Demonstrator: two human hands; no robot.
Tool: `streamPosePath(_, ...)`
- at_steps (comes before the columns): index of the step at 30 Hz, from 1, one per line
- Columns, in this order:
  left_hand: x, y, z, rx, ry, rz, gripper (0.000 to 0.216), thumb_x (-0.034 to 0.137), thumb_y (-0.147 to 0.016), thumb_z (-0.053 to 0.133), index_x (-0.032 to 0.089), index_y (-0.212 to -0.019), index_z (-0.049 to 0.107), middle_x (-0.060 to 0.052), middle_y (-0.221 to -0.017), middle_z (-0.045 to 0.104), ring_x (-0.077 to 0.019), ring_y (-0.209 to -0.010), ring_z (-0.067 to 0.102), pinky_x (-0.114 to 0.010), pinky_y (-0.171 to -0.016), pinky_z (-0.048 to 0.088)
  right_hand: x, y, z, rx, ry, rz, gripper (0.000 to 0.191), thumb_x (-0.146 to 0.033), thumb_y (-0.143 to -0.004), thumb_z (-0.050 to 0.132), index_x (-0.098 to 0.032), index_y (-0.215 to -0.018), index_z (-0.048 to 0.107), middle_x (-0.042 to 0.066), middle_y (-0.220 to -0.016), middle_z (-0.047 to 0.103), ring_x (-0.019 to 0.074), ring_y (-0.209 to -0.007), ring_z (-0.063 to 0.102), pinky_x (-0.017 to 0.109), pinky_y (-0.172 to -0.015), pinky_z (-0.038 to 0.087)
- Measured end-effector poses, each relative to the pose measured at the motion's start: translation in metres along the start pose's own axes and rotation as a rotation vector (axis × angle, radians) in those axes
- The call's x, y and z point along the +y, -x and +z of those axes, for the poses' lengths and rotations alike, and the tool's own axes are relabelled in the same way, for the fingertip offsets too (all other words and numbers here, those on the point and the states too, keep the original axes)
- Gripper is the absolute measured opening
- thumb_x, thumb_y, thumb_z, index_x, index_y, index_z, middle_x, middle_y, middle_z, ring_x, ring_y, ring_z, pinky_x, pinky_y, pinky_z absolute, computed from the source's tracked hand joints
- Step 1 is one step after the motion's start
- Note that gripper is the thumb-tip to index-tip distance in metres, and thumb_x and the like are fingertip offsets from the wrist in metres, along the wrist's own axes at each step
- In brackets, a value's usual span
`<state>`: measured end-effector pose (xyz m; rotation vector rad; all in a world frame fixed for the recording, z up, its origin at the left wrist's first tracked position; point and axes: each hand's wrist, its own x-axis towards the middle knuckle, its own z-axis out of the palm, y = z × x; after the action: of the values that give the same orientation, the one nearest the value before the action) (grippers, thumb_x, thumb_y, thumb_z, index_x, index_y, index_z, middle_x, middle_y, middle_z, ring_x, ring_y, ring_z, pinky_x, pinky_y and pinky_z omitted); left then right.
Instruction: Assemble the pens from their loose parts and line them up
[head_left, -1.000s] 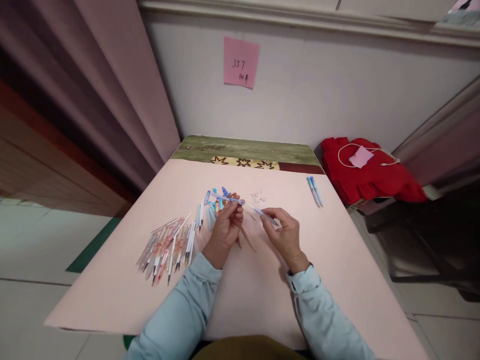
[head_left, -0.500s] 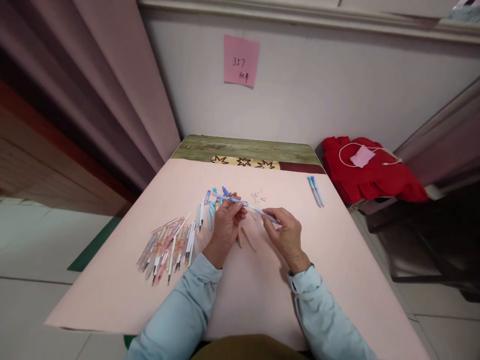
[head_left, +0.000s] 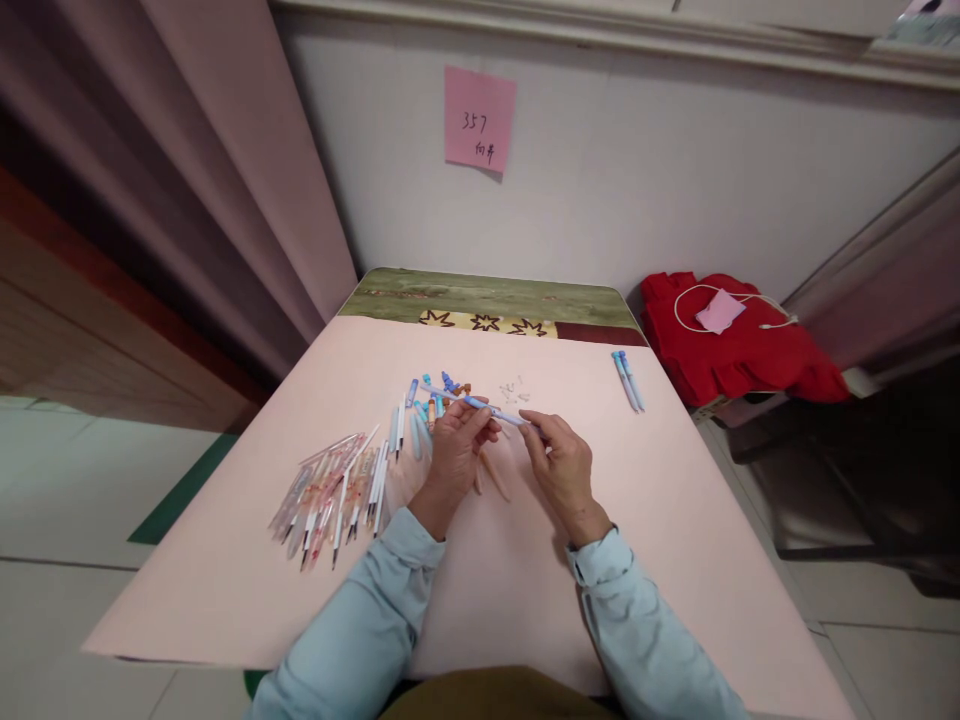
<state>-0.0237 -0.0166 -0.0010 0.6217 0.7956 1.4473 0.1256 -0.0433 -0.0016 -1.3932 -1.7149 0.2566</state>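
Observation:
Over the middle of the table, both hands hold one slim blue pen almost level. My left hand pinches its darker blue upper section, and my right hand grips the pale lower barrel, whose tip is hidden by the fingers. The two sections look close together or touching; whether they are joined I cannot tell. Just beyond my left hand lie small blue figure-shaped toppers and brown ones. Peach-coloured barrel pieces rest below it, and tiny springs are scattered beyond the hands.
At the left lies a pile of pen refills and clear pink pen parts, with white refills beside it. Two whole blue pens lie at the table's right edge. A red cloth with a white cord is beyond that edge.
My right hand has moved slightly left, toward my left hand. The white refill that showed between the pen's two sections is now covered by the pale barrel.

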Motion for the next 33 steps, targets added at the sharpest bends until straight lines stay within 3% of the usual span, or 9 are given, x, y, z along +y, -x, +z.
streamPosePath(4,0.002,0.000,0.002,0.012,0.014,0.000,0.027,0.019,-0.067,0.080,0.014,-0.089,0.064,0.002,-0.070,0.064,-0.0082,-0.058,0.061,-0.019,-0.057,0.048,-0.003,0.001,0.001,-0.020,0.007,0.054,0.029,-0.029,-0.086,0.059,-0.019,-0.113,0.061,0.002,-0.093,0.069,0.0132,-0.063,0.059,0.026,-0.064,0.047)
streamPosePath(9,0.002,0.000,0.002,0.011,0.022,-0.016,0.027,0.018,-0.066,0.081,0.015,-0.087,0.064,0.002,-0.070,0.064,-0.0082,-0.057,0.061,-0.019,-0.057,0.048,-0.005,0.001,0.000,0.017,0.016,0.091,0.008,-0.024,-0.083,0.055,-0.022,-0.091,0.058,-0.002,-0.074,0.064,0.0140,-0.061,0.057,0.025,-0.059,0.042)
streamPosePath(14,0.001,-0.001,-0.001,-0.005,0.018,-0.039,0.024,0.019,-0.068,0.080,0.015,-0.086,0.065,0.002,-0.069,0.064,-0.0087,-0.058,0.061,-0.020,-0.059,0.049,-0.006,-0.001,-0.003,0.044,-0.031,0.026,0.004,-0.024,-0.085,0.058,-0.021,-0.087,0.061,-0.001,-0.077,0.065,0.0135,-0.065,0.058,0.025,-0.065,0.044)
streamPosePath(20,0.001,-0.001,-0.004,-0.062,-0.029,-0.026,0.019,0.024,-0.073,0.077,0.014,-0.086,0.067,0.000,-0.070,0.065,-0.0106,-0.062,0.062,-0.022,-0.064,0.051,-0.005,-0.002,-0.004,0.056,-0.051,0.004,0.010,-0.029,-0.089,0.060,-0.021,-0.089,0.066,0.001,-0.080,0.068,0.0138,-0.064,0.059,0.026,-0.066,0.045)
streamPosePath(26,0.000,0.003,-0.001,-0.031,-0.137,0.009,0.023,0.033,-0.074,0.078,0.017,-0.088,0.069,-0.003,-0.086,0.067,-0.0124,-0.072,0.064,-0.018,-0.050,0.049,-0.006,0.002,-0.001,-0.020,-0.047,0.005,0.023,-0.037,-0.094,0.056,-0.022,-0.085,0.071,0.002,-0.078,0.071,0.0149,-0.067,0.062,0.025,-0.063,0.043)
streamPosePath(33,-0.003,0.005,0.002,-0.075,-0.061,-0.093,0.031,0.041,-0.072,0.079,0.014,-0.084,0.074,-0.008,-0.084,0.072,-0.0158,-0.074,0.067,-0.022,-0.055,0.055,-0.011,0.011,0.011,-0.087,-0.018,0.074,0.042,-0.040,-0.100,0.042,-0.021,-0.072,0.068,0.001,-0.065,0.065,0.0120,-0.054,0.055,0.023,-0.054,0.035)
